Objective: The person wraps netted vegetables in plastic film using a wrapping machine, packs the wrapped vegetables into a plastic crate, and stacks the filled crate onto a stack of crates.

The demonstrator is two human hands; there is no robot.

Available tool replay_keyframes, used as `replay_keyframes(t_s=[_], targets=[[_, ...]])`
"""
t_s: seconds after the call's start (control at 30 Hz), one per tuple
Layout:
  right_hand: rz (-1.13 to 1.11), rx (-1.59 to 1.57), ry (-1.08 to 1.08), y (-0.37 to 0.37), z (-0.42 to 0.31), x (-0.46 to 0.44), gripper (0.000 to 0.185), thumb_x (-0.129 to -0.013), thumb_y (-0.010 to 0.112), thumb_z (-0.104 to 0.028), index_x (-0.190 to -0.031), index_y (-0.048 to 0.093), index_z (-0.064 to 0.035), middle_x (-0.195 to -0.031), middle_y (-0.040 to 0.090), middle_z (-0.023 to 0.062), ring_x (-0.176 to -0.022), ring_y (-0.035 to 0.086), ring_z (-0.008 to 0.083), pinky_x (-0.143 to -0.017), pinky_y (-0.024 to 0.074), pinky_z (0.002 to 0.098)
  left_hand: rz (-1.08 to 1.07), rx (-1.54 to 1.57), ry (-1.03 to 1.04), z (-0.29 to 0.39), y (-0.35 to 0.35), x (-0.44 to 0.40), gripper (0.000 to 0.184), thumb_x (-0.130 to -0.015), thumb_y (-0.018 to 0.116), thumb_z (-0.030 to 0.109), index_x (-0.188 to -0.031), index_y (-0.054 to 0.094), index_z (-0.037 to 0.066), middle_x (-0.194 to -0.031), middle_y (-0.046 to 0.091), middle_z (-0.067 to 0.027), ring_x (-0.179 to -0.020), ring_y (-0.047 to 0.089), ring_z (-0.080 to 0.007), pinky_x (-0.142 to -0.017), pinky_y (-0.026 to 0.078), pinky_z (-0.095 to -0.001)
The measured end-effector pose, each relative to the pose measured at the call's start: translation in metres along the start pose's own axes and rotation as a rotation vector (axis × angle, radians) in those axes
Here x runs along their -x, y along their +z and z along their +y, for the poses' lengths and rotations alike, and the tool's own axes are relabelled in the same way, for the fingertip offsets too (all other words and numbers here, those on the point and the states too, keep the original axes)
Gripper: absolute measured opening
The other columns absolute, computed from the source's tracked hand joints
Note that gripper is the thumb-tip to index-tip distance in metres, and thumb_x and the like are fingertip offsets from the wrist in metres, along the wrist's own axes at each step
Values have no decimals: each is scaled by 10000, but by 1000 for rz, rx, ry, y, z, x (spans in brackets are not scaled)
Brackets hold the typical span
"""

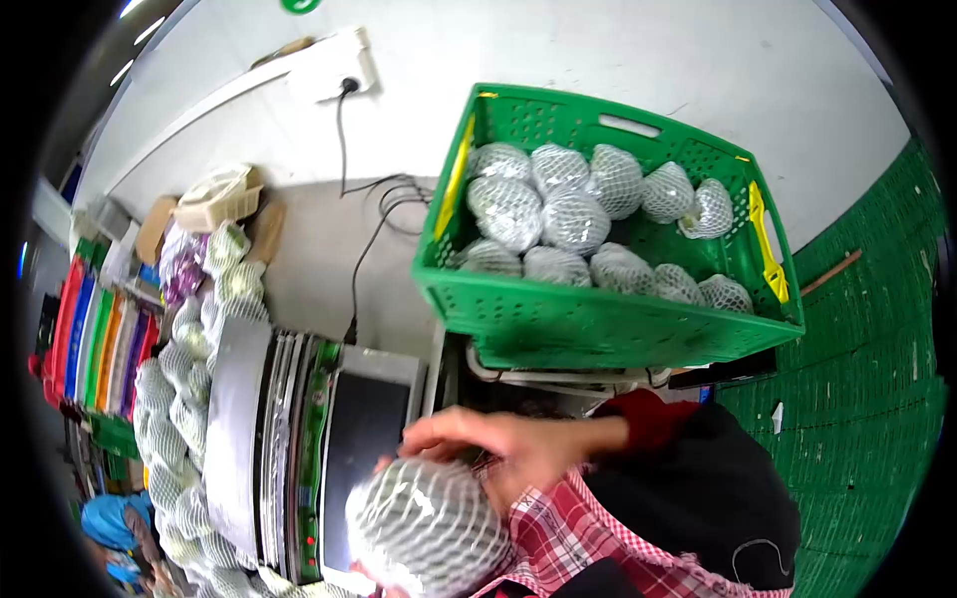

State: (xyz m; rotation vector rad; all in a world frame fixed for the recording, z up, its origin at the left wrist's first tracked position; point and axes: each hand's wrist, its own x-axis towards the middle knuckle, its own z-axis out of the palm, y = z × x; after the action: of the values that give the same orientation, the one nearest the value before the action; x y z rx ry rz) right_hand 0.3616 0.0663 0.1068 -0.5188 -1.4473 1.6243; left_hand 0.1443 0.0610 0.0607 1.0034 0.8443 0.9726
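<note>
A round bundle of produce in a white foam net and shiny clear film (429, 528) is close below the camera, over the front of the wrapping machine (364, 429). My right hand (503, 448) comes in from the right, blurred, its fingers curved round the bundle's upper side. Of my left hand (367, 578) only a little shows, at the bundle's lower left edge; the rest is hidden beneath it. The kind of produce inside cannot be made out. A green crate (608, 334) behind the machine holds several similar net-and-film bundles (576, 221).
Many netted pieces (164, 439) are heaped beyond the machine. A black cable (361, 274) runs from the wall socket (334, 68) to the machine. Coloured crates (105, 339) and another person in blue (115, 523) are at far left. Green crates (857, 419) are stacked right.
</note>
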Motion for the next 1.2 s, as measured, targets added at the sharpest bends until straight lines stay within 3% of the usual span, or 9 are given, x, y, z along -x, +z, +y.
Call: replay_keyframes(t_s=[0.1, 0.3, 0.37, 0.43, 0.63, 0.9, 1.0, 1.1, 1.2], targets=[[215, 412, -215, -28, -32, 23, 1208, -527, 895, -515, -1438, 290, -2, -1416, 389, 156, -1285, 421, 278, -1088, 306, 401, -202, -60, -21, 14, 43, -44, 423, -846, 629, 219, -1202, 567, -2, -1177, 606, -204, -1102, 561, -373, -930, 447, -448], [1035, 510, -177, -171, -148, 118, 978, -608, 803, -443, -1388, 388, -23, -1324, 511, 145, -1194, 533, 259, -1009, 428, 360, -741, -979, 708, 65, 190, -205, 495, -838, 662, 219, -1236, 515, -36, -1275, 548, -200, -1221, 484, -360, -1000, 402, -473], [1183, 708, -16, -212, -160, 144, 887, -608, 818, -203, -1374, 400, -48, -1292, 517, 115, -1166, 536, 219, -993, 425, 323, -984, -1231, 653, 40, 247, -240, 533, -887, 602, 300, -1301, 487, -15, -1272, 547, -199, -1208, 501, -360, -1017, 388, -416], [1176, 1070, 44, -253, -136, 166, 893, -594, 835, -153, -1371, 405, -61, -1288, 514, 111, -1184, 518, 234, -1000, 421, 339, -1047, -1341, 1026, -28, 282, -271, 562, -885, 578, 377, -1307, 505, 13, -1231, 596, -157, -1144, 554, -338, -1032, 350, -427], [948, 1223, 371, -297, -70, 182, 920, -606, 852, -300, -1363, 391, -53, -1316, 475, 142, -1202, 493, 271, -1027, 386, 376, -1516, -1606, 766, -44, 280, -293, 646, -832, 591, 441, -1347, 496, 63, -1209, 619, -121, -1093, 591, -287, -1027, 312, -442], [1095, 383, 378, -334, -19, 182, 796, -781, 728, -368, -1364, 359, 31, -1323, 469, 192, -1226, 460, 269, -1032, 362, 360, -1499, -1761, 607, -33, 292, -285, 592, -803, 603, 425, -1295, 546, 100, -1079, 668, -109, -1049, 611, -277, -905, 397, -413], [800, 790, 440, -353, -30, 154, 709, -883, 629, -389, -1399, 359, 16, -1363, 445, 182, -1237, 442, 253, -1047, 343, 332, -1432, -1697, 447, -15, 279, -293, 383, -746, 634, 330, -1038, 681, 87, -917, 697, -143, -857, 666, -319, -761, 507, -462], [615, 668, 675, -315, -64, 118, 657, -956, 531, -356, -1460, 291, -9, -1366, 467, 201, -1192, 496, 247, -986, 421, 356, -971, -1416, 928, -20, 227, -253, 122, -702, 627, 180, -665, 692, 83, -679, 667, -152, -622, 661, -289, -570, 520, -443], [712, 925, 737, -352, -66, 170, 604, -968, 512, -339, -1432, 326, 0, -1342, 489, 194, -1175, 508, 253, -981, 425, 359, -545, -1159, 1354, 4, 181, -218, 288, -697, 648, 333, -794, 577, 71, -711, 546, -64, -685, 543, -260, -675, 424, -379]])
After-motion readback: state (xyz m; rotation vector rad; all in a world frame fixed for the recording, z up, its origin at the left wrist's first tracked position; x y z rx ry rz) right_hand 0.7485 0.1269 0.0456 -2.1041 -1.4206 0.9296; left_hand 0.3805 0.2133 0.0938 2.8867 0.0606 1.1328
